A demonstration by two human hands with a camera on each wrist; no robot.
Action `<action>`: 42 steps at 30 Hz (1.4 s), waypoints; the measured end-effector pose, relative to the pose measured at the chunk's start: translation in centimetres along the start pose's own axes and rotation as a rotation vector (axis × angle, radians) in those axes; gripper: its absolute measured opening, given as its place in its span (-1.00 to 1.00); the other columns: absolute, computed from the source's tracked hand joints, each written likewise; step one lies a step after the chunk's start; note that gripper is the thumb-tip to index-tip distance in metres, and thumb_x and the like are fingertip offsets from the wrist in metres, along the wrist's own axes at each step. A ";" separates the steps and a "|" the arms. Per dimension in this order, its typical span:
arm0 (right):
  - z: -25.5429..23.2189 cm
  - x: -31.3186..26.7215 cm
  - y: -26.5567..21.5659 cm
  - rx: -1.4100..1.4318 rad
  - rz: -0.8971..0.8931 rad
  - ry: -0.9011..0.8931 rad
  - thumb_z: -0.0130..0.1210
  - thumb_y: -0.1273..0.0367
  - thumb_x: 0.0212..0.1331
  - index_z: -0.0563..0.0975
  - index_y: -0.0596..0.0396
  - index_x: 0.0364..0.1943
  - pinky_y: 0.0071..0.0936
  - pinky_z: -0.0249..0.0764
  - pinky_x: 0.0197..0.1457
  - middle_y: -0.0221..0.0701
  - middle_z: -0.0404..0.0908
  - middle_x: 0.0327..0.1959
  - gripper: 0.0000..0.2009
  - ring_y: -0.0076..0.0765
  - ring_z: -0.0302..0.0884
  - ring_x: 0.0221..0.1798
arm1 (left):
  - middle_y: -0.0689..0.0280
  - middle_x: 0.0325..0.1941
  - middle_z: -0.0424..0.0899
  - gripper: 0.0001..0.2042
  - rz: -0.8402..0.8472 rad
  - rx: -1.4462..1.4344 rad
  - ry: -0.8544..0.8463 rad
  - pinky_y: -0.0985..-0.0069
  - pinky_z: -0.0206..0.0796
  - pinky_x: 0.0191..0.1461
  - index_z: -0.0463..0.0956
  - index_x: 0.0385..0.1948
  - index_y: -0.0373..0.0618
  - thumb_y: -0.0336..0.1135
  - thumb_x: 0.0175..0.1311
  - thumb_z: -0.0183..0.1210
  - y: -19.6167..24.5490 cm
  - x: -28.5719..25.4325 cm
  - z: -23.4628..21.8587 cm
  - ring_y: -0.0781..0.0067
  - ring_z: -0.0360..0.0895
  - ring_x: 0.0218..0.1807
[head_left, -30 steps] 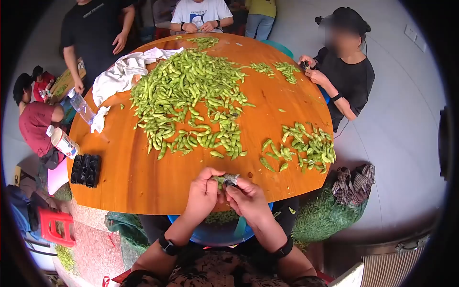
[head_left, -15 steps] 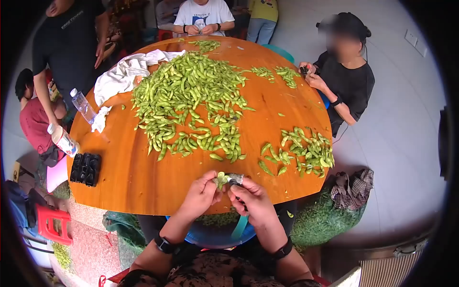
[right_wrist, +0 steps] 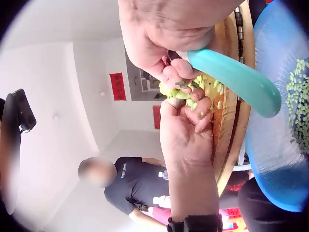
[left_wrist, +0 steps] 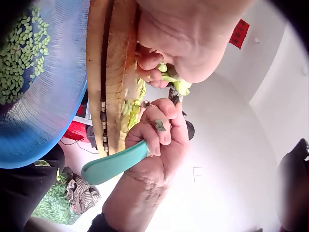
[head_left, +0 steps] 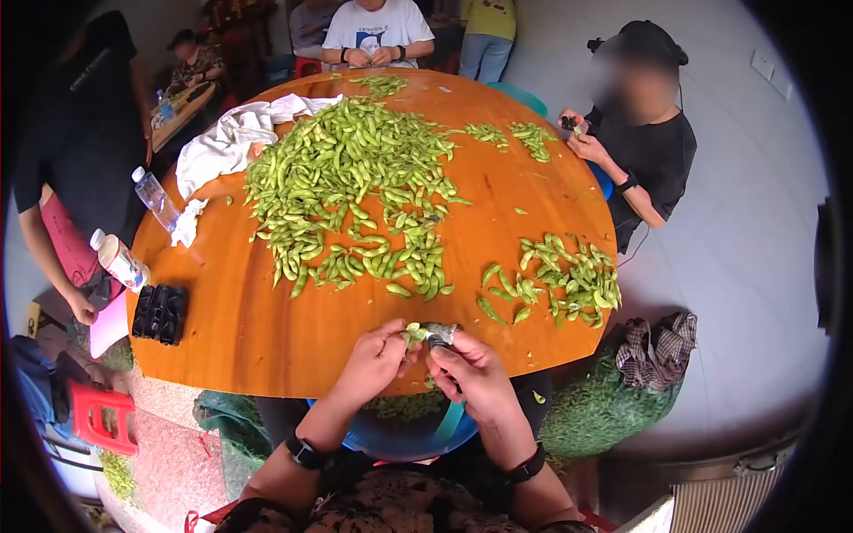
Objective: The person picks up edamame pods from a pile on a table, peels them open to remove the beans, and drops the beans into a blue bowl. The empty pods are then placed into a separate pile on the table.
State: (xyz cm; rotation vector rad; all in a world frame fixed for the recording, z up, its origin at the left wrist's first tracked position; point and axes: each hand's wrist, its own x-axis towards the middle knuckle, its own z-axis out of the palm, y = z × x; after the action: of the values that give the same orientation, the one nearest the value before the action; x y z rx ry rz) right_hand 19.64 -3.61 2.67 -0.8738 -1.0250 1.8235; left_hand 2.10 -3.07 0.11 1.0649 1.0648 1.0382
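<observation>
My left hand (head_left: 371,362) pinches a green soybean pod (head_left: 416,335) above the table's near edge. Close beside it, my right hand (head_left: 475,373) grips a tool by its curved teal handle (left_wrist: 113,166), which sticks out below the little finger. The tool's working end is hidden among the fingers. Grey wrapping (head_left: 442,332) shows at the right fingertips, right at the pod. In the right wrist view, split pale-green pod pieces (right_wrist: 181,93) lie between both hands' fingers. Below the hands, a blue basket (left_wrist: 46,157) contains many shelled beans (left_wrist: 21,53).
A large pod heap (head_left: 346,169) covers the wooden table's middle; a smaller pile (head_left: 577,275) lies right. Along the left stand a milky bottle (head_left: 120,260), a clear bottle (head_left: 155,197), a black tray (head_left: 160,314) and a white cloth (head_left: 213,155). Other people surround the table.
The hands have come slightly lower, and more of the pale-green pod shows between them. The standing person at the left has moved further left, toward the table's near side.
</observation>
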 end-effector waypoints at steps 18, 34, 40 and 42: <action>-1.8 -1.6 0.1 0.059 -0.014 0.032 0.01 0.41 0.34 0.54 0.07 -0.12 -0.74 0.02 -0.70 -0.56 0.48 -0.53 -0.87 -0.76 0.20 -0.70 | 0.47 -0.50 0.42 -0.76 -0.032 0.114 0.015 0.73 0.10 -0.47 0.51 -0.17 -0.19 -0.51 0.30 -0.17 0.7 -3.1 1.8 0.76 0.24 -0.53; -7.0 -1.9 -1.1 -0.299 -0.157 0.383 -0.05 0.43 0.34 0.46 0.10 -0.34 -0.69 0.19 -0.61 -0.54 0.42 -0.59 -0.90 -0.69 0.29 -0.65 | 0.11 -0.28 0.50 -0.83 0.600 1.208 0.345 0.21 0.47 -0.23 0.54 -0.24 -0.22 -0.55 0.12 0.08 3.6 2.4 0.2 0.04 0.56 -0.26; -5.0 -1.4 -0.9 -0.368 -0.146 0.265 -0.03 0.52 0.27 0.48 0.15 -0.27 -0.65 0.28 -0.52 -0.56 0.42 -0.57 -0.94 -0.69 0.33 -0.56 | 0.09 -0.21 0.50 -0.85 0.625 1.333 0.378 0.19 0.47 -0.23 0.53 -0.26 -0.21 -0.57 0.13 0.07 2.1 3.9 -0.9 -0.03 0.56 -0.28; -4.1 -0.7 -0.8 -0.514 -0.308 0.168 -0.03 0.48 0.32 0.49 0.15 -0.22 -0.69 0.25 -0.55 -0.56 0.44 -0.53 -0.92 -0.71 0.31 -0.59 | 0.16 -0.26 0.54 -0.83 0.605 1.272 0.360 0.25 0.46 -0.28 0.53 -0.23 -0.19 -0.58 0.16 0.07 2.6 2.9 -0.4 0.06 0.58 -0.33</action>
State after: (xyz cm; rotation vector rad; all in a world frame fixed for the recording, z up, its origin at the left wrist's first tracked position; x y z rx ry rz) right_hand 23.70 -2.75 1.76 -1.0781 -1.4578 1.2239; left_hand 1.92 0.29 2.12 2.3839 1.8338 0.9899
